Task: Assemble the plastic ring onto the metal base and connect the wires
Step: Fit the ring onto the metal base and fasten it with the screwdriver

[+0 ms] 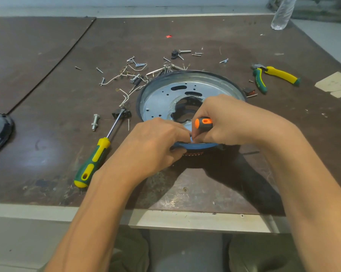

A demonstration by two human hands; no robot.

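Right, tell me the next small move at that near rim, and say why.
Probably press the blue ring onto the metal base with the left hand, which pinches it at the near edge, and work the orange-handled screwdriver in the right hand at that spot. Both hands' fingertips meet there; the tool's tip is hidden.

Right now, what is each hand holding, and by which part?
The right hand grips a screwdriver by its orange handle; the left hand pinches the blue ring at its near edge.
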